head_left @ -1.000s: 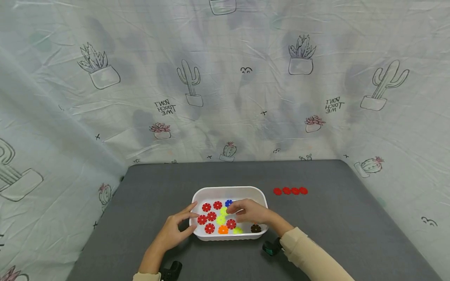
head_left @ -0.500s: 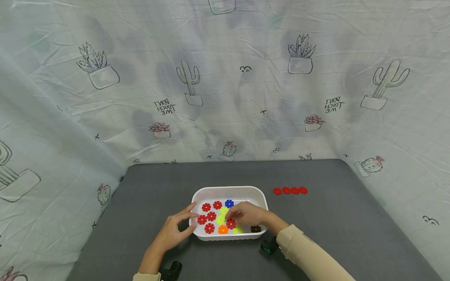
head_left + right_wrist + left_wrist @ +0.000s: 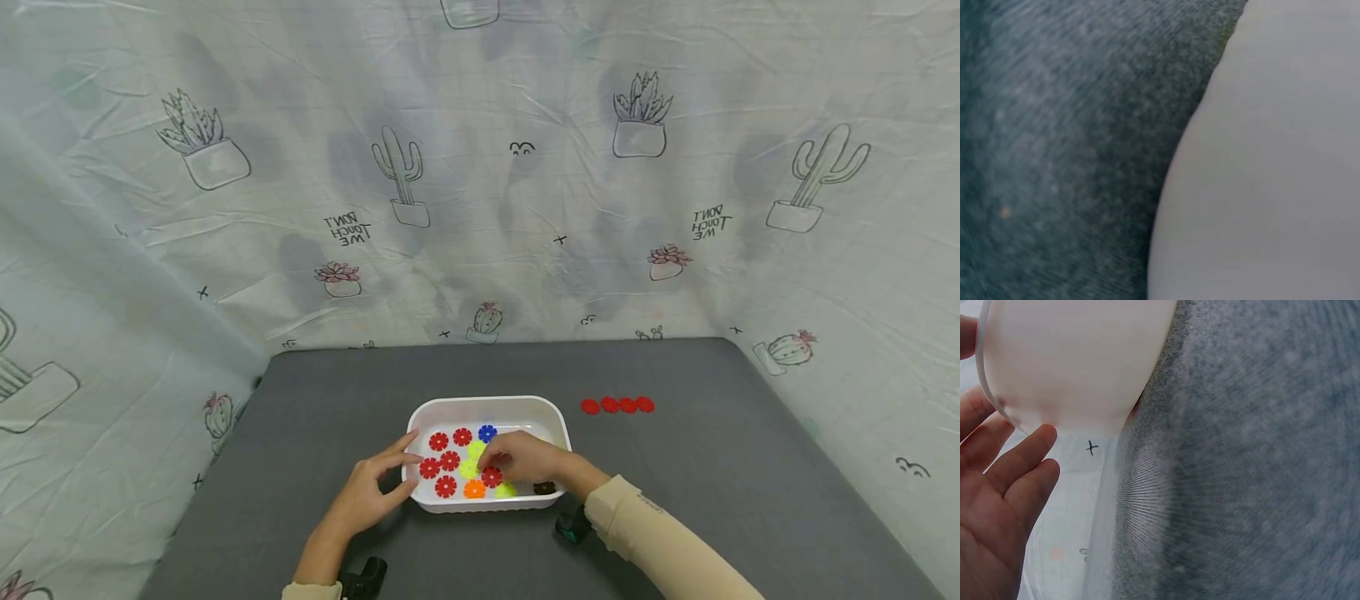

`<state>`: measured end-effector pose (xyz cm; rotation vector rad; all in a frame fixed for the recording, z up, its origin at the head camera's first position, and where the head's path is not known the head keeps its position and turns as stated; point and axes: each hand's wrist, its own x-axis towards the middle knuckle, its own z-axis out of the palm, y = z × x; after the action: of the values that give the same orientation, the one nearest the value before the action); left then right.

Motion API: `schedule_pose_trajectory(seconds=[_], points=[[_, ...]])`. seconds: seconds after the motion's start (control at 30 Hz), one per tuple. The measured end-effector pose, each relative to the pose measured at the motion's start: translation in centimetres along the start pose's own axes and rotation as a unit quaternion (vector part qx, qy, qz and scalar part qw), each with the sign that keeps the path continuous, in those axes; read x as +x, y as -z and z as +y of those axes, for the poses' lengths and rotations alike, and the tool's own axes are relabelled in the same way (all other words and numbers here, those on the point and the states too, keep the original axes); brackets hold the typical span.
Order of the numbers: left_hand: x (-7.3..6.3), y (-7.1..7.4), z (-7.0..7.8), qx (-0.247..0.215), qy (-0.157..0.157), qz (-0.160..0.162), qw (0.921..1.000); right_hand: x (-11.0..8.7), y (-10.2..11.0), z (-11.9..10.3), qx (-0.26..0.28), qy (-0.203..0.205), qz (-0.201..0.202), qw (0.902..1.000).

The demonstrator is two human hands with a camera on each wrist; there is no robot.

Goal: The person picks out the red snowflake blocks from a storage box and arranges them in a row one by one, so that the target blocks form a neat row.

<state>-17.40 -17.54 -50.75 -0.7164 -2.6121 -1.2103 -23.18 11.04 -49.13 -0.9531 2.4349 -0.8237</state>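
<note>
A white plastic tray stands on the table, holding slotted building discs in red, yellow, blue, orange and dark brown. At its left end my left hand touches the rim with spread fingers; the left wrist view shows the hand with fingertips over the rim and along the outer wall. My right hand reaches into the tray, fingers bent down between a yellow disc and a red disc. I cannot tell whether a disc is pinched there. Only the tray's wall fills the right wrist view.
Several red discs lie in a touching row on the grey table, beyond the tray to the right. A cactus-printed white sheet hangs behind and along both sides of the table.
My right hand has lowered from above the discs and shifted slightly left, its fingers drawing down among them. The left hand keeps its place on the rim.
</note>
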Motion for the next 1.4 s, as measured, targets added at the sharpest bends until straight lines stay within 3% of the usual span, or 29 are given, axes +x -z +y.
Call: schedule_pose_trajectory(seconds=[0.43, 0.7, 1.07, 1.4], points=[[-0.03, 0.06, -0.05, -0.005, -0.005, -0.001, 1.0000, 0.31, 0.01, -0.07, -0.055, 0.016, -0.011, 0.9983], [-0.08, 0.07, 0.15, -0.004, 0.003, -0.003, 1.0000, 0.16, 0.03, -0.22, -0.051, 0.002, -0.026, 0.9983], [-0.07, 0.06, 0.27, 0.000, 0.001, 0.001, 1.0000, 0.22, 0.00, -0.27, -0.086, 0.023, -0.023, 0.9958], [-0.08, -0.09, 0.29, 0.002, 0.005, 0.001, 1.0000, 0.12, -0.17, -0.20, -0.083, 0.028, -0.013, 0.9960]])
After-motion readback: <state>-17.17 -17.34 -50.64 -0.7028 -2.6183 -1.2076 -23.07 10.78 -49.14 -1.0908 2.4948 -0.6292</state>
